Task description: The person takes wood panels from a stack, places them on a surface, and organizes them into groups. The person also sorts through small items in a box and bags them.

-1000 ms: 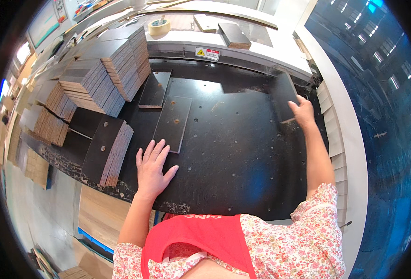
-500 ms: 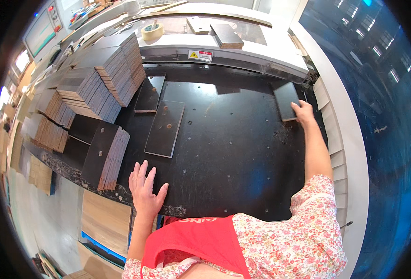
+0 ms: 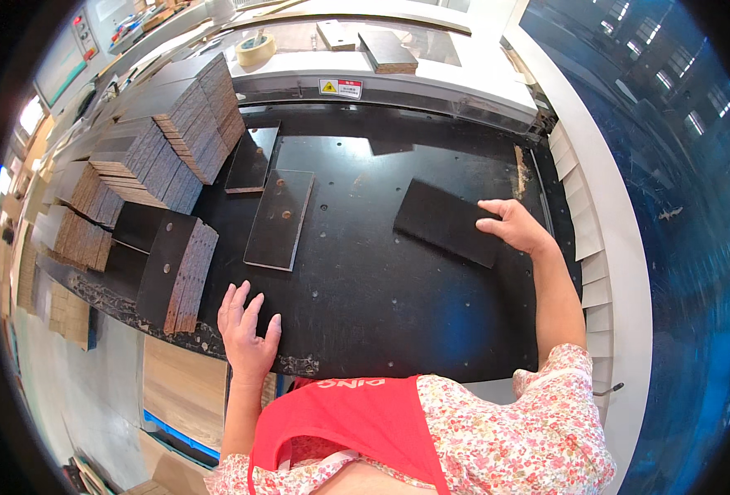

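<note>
A dark rectangular panel lies slantwise toward the right of the black table. My right hand has thumb and forefinger at its far right edge, gripping it; the other fingers are partly hidden. My left hand holds nothing, its fingers spread near the table's front edge. Just beyond it lies a dark panel with round holes, and farther off a second holed panel. To the left of that hand, a short stack of dark panels leans with its cut edges showing.
Tall stacks of panels fill the table's left side. Along the back runs a white ledge with a tape roll and two small boards, the dark one nearer. A white frame with pleated cover borders the right.
My right hand has drawn the dark panel from the far right toward the middle, and the panel has turned slantwise. The left hand has stayed in nearly the same place.
</note>
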